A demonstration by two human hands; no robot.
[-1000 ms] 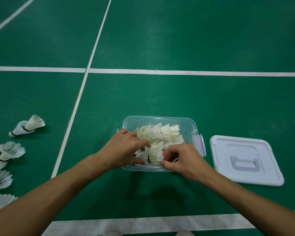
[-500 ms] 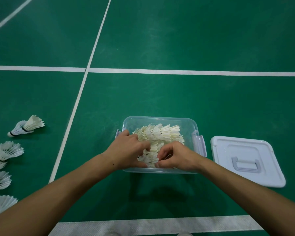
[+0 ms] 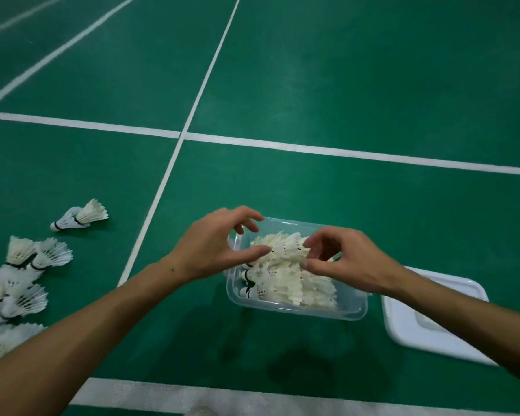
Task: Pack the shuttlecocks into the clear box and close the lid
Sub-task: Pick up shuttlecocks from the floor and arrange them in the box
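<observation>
White-feathered shuttlecocks (image 3: 285,271) fill the clear box (image 3: 354,315), directly beneath both hands, left hand (image 3: 213,250) and right hand (image 3: 345,259), fingers spread, gripping nothing; loose shuttlecocks (image 3: 27,274) lie left of it.

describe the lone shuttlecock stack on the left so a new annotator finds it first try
Start at the vertical white court line left of the clear box. Left of that line, shuttlecocks lie on the green floor; most are heaped in a pile at the picture's edge. The lone stack lies apart, farther up than the pile, on its side, cork end pointing left.
</observation>
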